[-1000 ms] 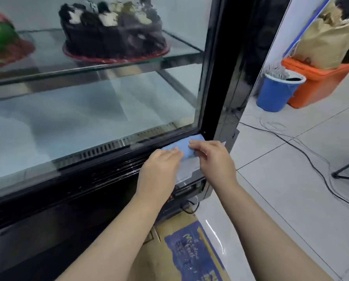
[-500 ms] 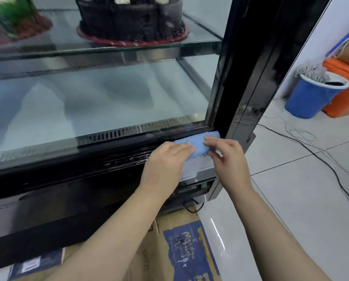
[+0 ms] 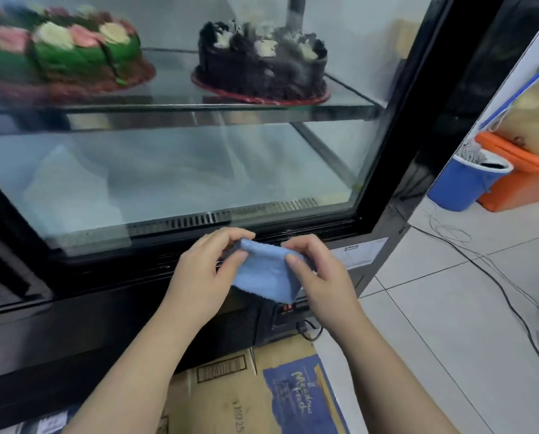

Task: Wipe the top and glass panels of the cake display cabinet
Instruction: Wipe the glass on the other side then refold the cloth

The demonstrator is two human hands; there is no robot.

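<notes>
Below the glass panel (image 3: 167,170), cloth (image 3: 263,272) between both hands

A cake shop or bakery: a black-framed glass display cabinet (image 3: 412,136) shows a green round cake with pink and cream rosettes (image 3: 58,57) and a dark chocolate cake on a red board (image 3: 261,67) on a glass shelf (image 3: 174,108), with white floor tiles (image 3: 450,324) alongside

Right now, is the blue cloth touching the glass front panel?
Apart. The head view shows the blue cloth, pinched by the left hand and right hand, below the glass panel, with black frame visible between them.
</notes>
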